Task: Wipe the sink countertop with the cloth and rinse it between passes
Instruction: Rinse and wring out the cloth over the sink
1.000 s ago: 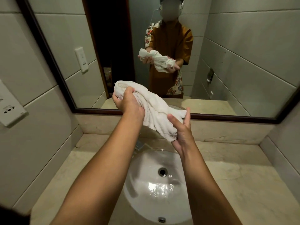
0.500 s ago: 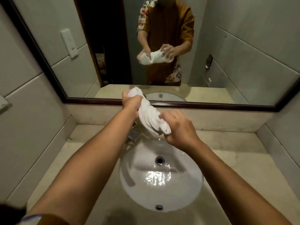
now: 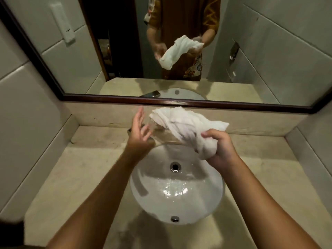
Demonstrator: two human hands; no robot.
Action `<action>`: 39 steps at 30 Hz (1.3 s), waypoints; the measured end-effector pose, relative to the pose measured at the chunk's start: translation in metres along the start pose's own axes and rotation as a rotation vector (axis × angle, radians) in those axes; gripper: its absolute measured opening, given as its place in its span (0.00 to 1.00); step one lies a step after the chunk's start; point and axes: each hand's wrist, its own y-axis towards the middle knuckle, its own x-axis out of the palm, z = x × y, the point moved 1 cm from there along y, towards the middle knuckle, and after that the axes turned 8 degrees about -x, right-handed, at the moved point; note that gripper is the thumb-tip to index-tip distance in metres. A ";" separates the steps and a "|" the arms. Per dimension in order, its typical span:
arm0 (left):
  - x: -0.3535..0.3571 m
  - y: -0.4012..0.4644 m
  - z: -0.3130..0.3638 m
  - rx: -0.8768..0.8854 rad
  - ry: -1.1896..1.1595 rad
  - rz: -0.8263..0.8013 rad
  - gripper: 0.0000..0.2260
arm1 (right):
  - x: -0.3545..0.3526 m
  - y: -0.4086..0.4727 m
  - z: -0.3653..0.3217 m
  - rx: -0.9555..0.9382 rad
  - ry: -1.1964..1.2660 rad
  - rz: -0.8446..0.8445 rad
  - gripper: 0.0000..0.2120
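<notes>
Gripping the white cloth (image 3: 186, 128) bunched in my right hand (image 3: 221, 148) over the sink (image 3: 177, 193), its loose end trailing toward my left hand (image 3: 139, 135), fingers spread, empty.

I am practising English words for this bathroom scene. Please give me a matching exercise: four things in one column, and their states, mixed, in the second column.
Things:
1. cloth
2. left hand
3. right hand
4. sink basin

States:
A. open, fingers spread, touching nothing
B. wet and shiny inside
C. closed around one end of the cloth
D. white, twisted, held above the basin

Pairs: 1-D, 2-A, 3-C, 4-B
</notes>
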 end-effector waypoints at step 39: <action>0.031 0.021 -0.070 -0.588 -0.143 -0.126 0.32 | -0.020 0.094 0.035 -0.207 -0.572 0.286 0.30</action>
